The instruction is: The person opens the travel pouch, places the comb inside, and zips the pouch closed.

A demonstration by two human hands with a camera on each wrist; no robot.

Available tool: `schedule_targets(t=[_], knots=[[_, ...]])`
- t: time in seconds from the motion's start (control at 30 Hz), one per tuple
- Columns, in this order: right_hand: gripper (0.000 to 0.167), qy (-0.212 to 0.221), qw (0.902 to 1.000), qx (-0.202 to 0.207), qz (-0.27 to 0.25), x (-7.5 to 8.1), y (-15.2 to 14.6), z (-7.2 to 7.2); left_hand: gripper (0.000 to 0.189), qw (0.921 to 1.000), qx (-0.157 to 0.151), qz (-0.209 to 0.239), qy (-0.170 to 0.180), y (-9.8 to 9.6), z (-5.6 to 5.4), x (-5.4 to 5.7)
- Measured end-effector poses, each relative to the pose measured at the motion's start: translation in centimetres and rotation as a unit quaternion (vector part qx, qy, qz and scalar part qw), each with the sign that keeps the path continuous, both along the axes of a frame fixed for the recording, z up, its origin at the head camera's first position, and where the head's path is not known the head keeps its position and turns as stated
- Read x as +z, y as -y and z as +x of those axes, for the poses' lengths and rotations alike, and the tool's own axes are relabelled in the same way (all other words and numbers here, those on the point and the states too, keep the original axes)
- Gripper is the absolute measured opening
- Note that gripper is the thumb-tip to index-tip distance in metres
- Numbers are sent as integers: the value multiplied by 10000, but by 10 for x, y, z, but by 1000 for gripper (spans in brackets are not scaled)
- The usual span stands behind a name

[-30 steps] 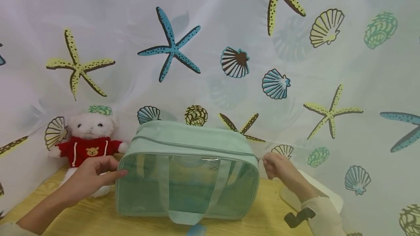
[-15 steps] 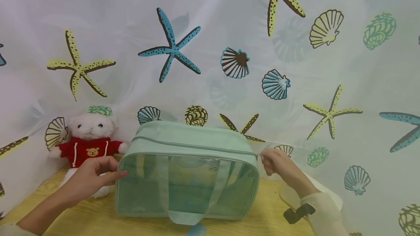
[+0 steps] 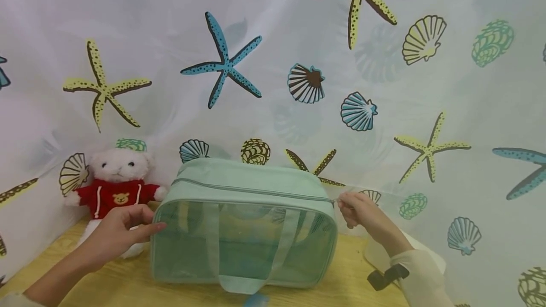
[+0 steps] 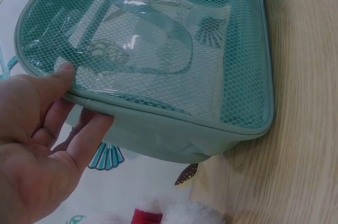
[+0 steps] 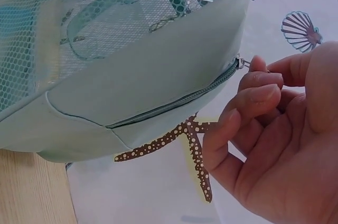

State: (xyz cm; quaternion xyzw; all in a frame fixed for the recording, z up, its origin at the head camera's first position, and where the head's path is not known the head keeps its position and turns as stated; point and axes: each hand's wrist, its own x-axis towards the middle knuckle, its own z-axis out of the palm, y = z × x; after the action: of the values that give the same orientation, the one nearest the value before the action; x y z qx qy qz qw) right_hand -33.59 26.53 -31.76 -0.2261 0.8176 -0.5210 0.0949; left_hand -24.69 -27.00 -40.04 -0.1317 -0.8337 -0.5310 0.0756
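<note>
A pale green zip bag [image 3: 247,179] with clear front panels, mesh sides and a front carrying strap [image 3: 243,283] stands upright on the table. My left hand [image 3: 121,231] grips its left edge, thumb on the clear front and fingers behind the piped seam, as the left wrist view shows. At the top right corner my right hand [image 3: 360,210] pinches the small metal zipper pull [image 5: 243,63] between thumb and forefinger. The zip [image 5: 174,103] runs along the top, and its teeth look joined in the right wrist view. The curled fingers cover most of the pull.
A white teddy bear [image 3: 119,165] in a red hoodie sits behind my left hand. Beyond the right forearm lies a whitish rounded object [image 3: 420,245], partly hidden. A curtain [image 3: 273,27] printed with starfish and shells hangs close behind the bag, above the wooden table [image 3: 350,274].
My right hand has shifted slightly left and up with the zipper pull, toward the bag's corner, then held there. The left hand and the bag stay in place.
</note>
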Motion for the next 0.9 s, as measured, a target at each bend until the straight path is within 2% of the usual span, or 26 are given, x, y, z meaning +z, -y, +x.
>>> schedule_targets(t=[0.23,0.43,0.9], knots=[[39,-154,9999,-1,34,0,4,-2,20,9999,-43,-24,-120,-2,-1,-1],[35,-28,9997,144,-169,2,9,-3,21,9999,-20,-33,-146,-3,2,0],[38,170,9998,118,-79,10,19,-1,23,10000,16,54,81,-4,2,-1]])
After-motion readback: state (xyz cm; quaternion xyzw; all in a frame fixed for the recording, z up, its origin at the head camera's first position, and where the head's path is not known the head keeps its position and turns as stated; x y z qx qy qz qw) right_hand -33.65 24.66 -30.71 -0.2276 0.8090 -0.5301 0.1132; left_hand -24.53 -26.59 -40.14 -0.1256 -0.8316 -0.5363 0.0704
